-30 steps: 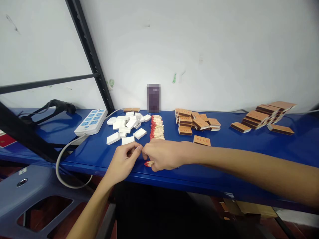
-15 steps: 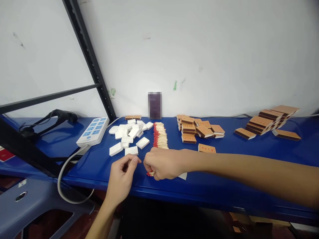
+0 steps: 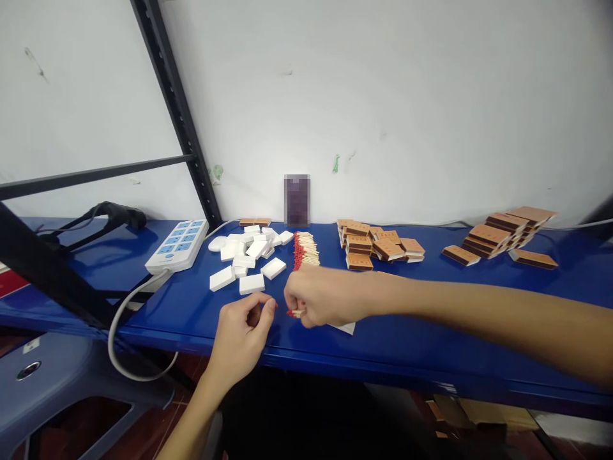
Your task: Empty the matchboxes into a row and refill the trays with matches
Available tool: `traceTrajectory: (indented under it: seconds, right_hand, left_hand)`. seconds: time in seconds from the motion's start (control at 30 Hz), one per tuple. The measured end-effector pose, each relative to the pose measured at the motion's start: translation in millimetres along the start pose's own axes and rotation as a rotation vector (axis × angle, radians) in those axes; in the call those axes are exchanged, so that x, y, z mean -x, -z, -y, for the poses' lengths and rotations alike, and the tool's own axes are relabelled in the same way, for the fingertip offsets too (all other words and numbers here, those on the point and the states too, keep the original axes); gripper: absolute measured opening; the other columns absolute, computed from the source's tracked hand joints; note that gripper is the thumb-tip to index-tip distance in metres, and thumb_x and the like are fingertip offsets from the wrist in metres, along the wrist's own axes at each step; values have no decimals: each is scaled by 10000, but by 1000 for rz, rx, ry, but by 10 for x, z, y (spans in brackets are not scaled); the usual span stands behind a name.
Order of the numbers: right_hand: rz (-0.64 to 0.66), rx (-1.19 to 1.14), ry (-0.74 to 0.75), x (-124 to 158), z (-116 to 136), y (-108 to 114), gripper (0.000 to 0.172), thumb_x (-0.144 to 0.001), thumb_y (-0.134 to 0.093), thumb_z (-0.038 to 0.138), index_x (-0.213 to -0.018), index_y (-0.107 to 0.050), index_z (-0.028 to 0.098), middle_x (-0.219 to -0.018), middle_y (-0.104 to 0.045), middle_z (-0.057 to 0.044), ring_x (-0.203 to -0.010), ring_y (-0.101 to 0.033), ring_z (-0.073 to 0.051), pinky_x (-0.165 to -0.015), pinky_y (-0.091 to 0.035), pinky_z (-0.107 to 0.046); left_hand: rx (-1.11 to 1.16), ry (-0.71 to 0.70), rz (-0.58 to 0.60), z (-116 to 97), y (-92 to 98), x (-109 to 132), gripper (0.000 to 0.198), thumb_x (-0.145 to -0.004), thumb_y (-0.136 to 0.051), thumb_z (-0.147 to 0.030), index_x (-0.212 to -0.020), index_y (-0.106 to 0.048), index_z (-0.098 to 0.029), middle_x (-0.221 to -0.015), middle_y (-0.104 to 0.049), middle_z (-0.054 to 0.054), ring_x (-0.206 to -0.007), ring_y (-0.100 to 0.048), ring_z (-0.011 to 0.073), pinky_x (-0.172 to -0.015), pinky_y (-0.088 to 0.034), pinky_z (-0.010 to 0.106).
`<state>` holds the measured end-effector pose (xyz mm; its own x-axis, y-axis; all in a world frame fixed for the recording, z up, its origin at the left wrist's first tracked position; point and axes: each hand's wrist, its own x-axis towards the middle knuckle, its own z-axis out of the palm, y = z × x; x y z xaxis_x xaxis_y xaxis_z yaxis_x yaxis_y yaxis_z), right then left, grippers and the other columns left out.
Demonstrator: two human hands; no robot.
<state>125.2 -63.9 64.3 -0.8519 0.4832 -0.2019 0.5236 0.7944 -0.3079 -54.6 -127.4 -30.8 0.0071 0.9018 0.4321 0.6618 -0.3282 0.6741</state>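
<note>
My right hand (image 3: 328, 297) is closed in a pinch on a few red-tipped matches (image 3: 297, 314), just above the front part of the blue shelf. Beyond it a long row of matches (image 3: 306, 249) lies with red heads to the left; my hand covers its near end. My left hand (image 3: 245, 332) is curled at the shelf's front edge, thumb and forefinger together. Whatever those fingers hold, if anything, is hidden. White matchbox trays (image 3: 251, 283) lie in a loose pile behind my left hand. A white flat piece (image 3: 345, 327) shows partly under my right wrist.
Orange-brown matchboxes (image 3: 358, 243) are heaped right of the match row, with another stack (image 3: 488, 234) farther right. A power strip (image 3: 177, 246) with a hanging cable stands left, near the black rack post (image 3: 184, 115). A blue-grey stool (image 3: 62, 377) is below.
My right hand has shifted slightly away from me and to the right, still pinching matches. My left hand stays curled near it. The whole view has moved a little.
</note>
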Motion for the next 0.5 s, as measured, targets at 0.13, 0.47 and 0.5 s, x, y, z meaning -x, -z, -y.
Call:
traceTrajectory:
  seconds: [0.13,0.47,0.5]
  right_hand:
    - [-31,-69,-52,182,-195,132,120,-660,-622,108,-763,-674,143,-687,-674,0,-614,-581,-122,-541,-385,-225]
    - [-41,-189,-157,392,-423,-175,159,-651,-600,146,-780,-692,156,-656,-684,8,-588,-600,-126,-532,-414,-213]
    - [-31,-179,-152,381,-435,-194,147,-647,-589,142,-755,-687,157,-624,-664,14,-564,-574,-121,-523,-403,-215]
  left_hand:
    - [-131,-84,123,-101,-53,26,302,-966,-479,-377,-862,-698,-196,-604,-562,-27,-537,-466,123,-553,-338,250]
    - [-514,-270,182,-366,-367,203,361,-965,-475,-352,-1231,-659,-191,-883,-747,63,-743,-684,237,-682,-487,354]
    - [-525,-296,176,-358,-383,211,353,-963,-477,-346,-1218,-664,-188,-896,-749,66,-760,-689,240,-696,-494,360]
